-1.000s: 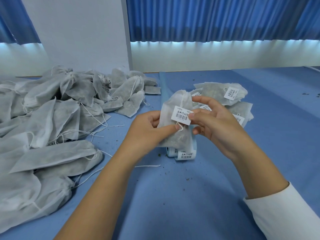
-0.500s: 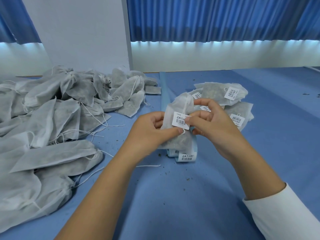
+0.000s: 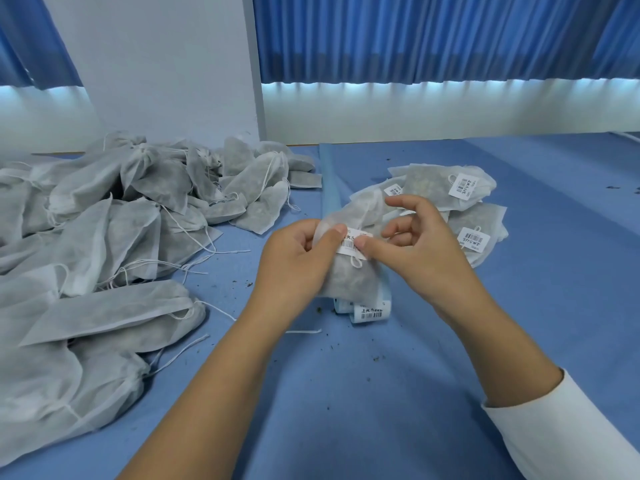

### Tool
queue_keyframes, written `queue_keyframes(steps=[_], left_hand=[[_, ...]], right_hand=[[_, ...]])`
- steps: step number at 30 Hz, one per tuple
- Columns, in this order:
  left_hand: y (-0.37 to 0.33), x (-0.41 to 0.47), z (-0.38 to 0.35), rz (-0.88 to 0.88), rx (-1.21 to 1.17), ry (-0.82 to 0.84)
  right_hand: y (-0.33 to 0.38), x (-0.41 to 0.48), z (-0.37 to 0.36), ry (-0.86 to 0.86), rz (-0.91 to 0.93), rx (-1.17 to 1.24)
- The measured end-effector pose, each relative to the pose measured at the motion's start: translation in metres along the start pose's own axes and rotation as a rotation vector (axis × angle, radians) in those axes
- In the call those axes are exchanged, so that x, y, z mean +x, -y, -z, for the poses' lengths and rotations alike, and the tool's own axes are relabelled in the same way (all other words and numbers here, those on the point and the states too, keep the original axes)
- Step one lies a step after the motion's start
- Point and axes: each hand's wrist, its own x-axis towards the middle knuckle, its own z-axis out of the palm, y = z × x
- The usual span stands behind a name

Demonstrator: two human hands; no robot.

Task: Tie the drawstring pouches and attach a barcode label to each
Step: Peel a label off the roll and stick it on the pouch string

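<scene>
Non-woven fabric, thin and limp, makes the pouch (image 3: 349, 282) look light and easily crushed, best held by its upper side rather than the sagging, filled belly. The left hand (image 3: 294, 261) clamps that side, thumb on the label (image 3: 349, 242). The right hand (image 3: 426, 251) presses its thumb alongside, with the other fingers apart and lifted clear.

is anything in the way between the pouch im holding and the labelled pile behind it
Nothing visible blocks it. The left hand holds the pouch, the right hand presses its label, and the labelled pile lies just behind, with only that hand between.
</scene>
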Motion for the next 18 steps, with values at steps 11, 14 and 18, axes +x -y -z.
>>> queue_keyframes(steps=[11,14,18], left_hand=[[-0.0024,-0.0004,0.0019,0.162,-0.226,0.063],[-0.0013,0.0009,0.0027,0.141,-0.207,0.084],[0.0004,0.0020,0.0018,0.057,-0.167,-0.022]], right_hand=[[0.0033,-0.0007,0.0047,0.192,-0.183,0.251],[0.0049,-0.0017,0.0041,0.168,-0.191,0.278],[0.0080,-0.0053,0.0001,0.197,-0.160,0.204]])
